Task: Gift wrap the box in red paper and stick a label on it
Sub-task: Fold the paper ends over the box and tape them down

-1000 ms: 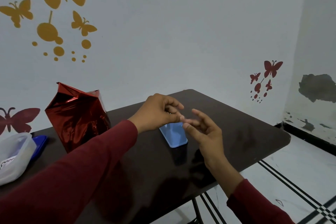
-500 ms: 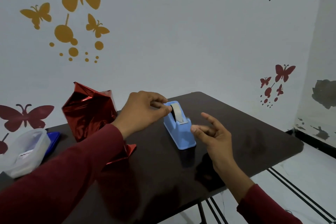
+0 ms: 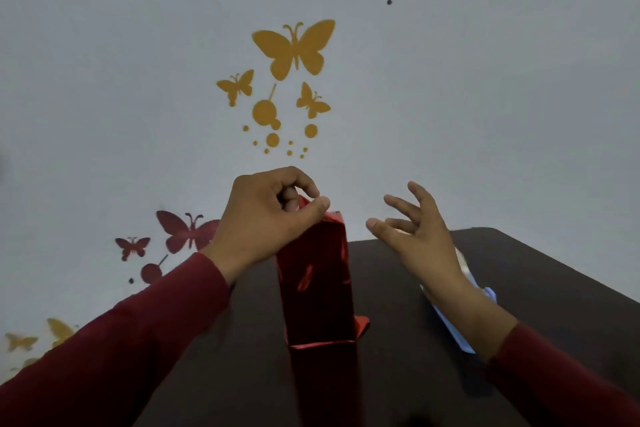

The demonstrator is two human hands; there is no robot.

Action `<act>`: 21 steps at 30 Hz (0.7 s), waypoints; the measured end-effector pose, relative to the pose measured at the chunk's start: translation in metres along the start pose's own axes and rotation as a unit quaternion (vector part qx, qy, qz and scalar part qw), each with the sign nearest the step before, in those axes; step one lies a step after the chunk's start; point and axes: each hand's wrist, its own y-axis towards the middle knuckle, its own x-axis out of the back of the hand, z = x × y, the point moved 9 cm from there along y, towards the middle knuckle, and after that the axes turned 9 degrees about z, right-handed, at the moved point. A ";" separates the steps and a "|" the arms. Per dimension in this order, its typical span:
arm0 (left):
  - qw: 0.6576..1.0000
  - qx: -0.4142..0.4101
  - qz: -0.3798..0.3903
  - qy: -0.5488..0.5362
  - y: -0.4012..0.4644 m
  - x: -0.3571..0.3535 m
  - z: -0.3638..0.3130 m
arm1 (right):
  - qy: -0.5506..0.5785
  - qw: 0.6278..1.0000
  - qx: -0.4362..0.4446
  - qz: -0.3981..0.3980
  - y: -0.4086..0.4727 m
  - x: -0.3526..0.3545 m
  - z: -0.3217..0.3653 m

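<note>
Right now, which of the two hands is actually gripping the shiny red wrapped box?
The left hand: its fingers pinch the paper at the top of the shiny red wrapped box. The right hand hovers beside it, fingers spread, holding nothing.

**Butterflies on the wall, a dark table below**

A dark brown table (image 3: 536, 274) with a rounded far corner fills the lower part of the view. Behind it rises a pale wall (image 3: 485, 114) covered in decals. A large yellow butterfly (image 3: 294, 48) sits near the middle, with two smaller yellow ones and a scatter of yellow dots beneath it. Lower left is a dark red butterfly (image 3: 183, 230) beside a smaller one. More red dots and shapes run along the top edge.
</note>
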 end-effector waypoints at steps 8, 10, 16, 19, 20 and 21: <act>0.968 0.177 0.174 0.018 0.025 -0.015 0.074 | -0.026 0.994 -0.092 0.046 0.068 -0.058 -0.005; 0.969 0.152 0.195 0.001 0.035 -0.024 0.071 | -0.003 0.990 -0.125 0.061 0.072 -0.066 -0.017; 0.974 0.092 0.197 0.064 0.063 -0.023 0.066 | 0.074 0.980 -0.167 0.074 0.073 -0.075 -0.032; 0.975 0.048 0.196 0.088 0.073 -0.024 0.062 | 0.082 0.980 -0.169 0.073 0.075 -0.076 -0.034; 0.975 0.043 0.199 0.087 0.076 -0.025 0.064 | 0.083 0.979 -0.169 0.074 0.076 -0.076 -0.035; 0.974 0.045 0.204 0.085 0.078 -0.027 0.067 | 0.086 0.979 -0.169 0.076 0.076 -0.076 -0.035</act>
